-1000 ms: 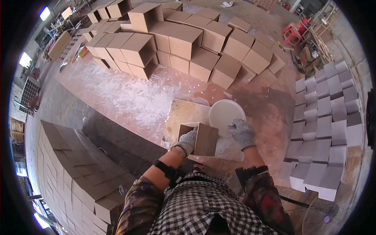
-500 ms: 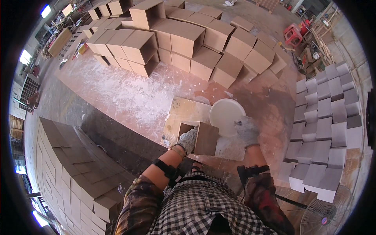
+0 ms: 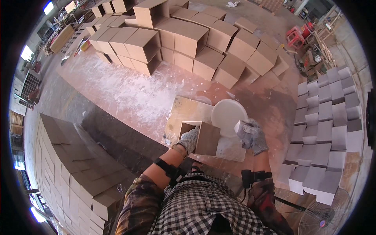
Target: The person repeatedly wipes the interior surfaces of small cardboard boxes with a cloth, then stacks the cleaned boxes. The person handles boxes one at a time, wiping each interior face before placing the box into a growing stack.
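Observation:
A brown open-ended box stands on a stained board, its opening facing me and to the left. My gloved left hand reaches into this opening and holds the box from inside, against its right wall; some fingertips are hidden there. Just right of a round white tub, my gloved right hand is closed on a small white pad. Its exact kind is unclear. The pad is close to the tub's lower right rim.
The stained board lies under box and tub. Brown boxes are stacked across the far side. Pale grey-white boxes stand in rows at right, with a fan nearer me. Another brown stack fills the left.
My right hand has turned and moved slightly right and down, bringing the white pad into sight. My left hand stays inside the box, which has hardly shifted.

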Tool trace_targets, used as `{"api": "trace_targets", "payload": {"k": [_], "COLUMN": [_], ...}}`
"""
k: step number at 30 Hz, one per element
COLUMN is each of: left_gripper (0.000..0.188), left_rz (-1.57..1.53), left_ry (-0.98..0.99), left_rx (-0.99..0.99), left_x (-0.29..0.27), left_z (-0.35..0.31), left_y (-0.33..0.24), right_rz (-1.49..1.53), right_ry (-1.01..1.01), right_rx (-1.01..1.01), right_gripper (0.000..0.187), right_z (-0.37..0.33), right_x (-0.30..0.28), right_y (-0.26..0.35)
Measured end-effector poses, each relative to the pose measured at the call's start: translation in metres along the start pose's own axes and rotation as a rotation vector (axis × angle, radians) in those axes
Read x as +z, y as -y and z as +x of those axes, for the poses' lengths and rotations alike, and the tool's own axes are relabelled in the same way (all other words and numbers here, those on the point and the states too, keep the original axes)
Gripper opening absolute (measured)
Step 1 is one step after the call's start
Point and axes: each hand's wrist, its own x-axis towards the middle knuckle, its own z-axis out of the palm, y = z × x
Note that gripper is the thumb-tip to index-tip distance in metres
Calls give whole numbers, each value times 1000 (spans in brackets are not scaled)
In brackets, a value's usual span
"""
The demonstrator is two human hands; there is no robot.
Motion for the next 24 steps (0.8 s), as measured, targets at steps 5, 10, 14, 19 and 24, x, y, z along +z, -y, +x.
{"api": "trace_targets", "payload": {"k": [5,10,14,19,24], "left_gripper": [47,50,51,50,47], "left_rz": [-41,-8,-25,36,21], "left_ry": [31,35,39,25,25], "left_rx": [-14,29,-8,-7,10], "left_x": [-6,-24,-22,-24,-38], "left_z": [-3,-10,-14,-16,-20], "left_y": [-7,-26,-22,-26,-44], "right_rz": [-196,-200,-76,-891,-729], "right_ry": [-7,20,97,99,-15], "right_rx": [-67,-80,-30,-754,-510], "right_gripper": [26,27,20,20,19], "right_z": [-1,5,-6,-27,-23], "right_x": [-1,9,38,69,67], "right_y": [-2,-1,-7,4,-11]}}
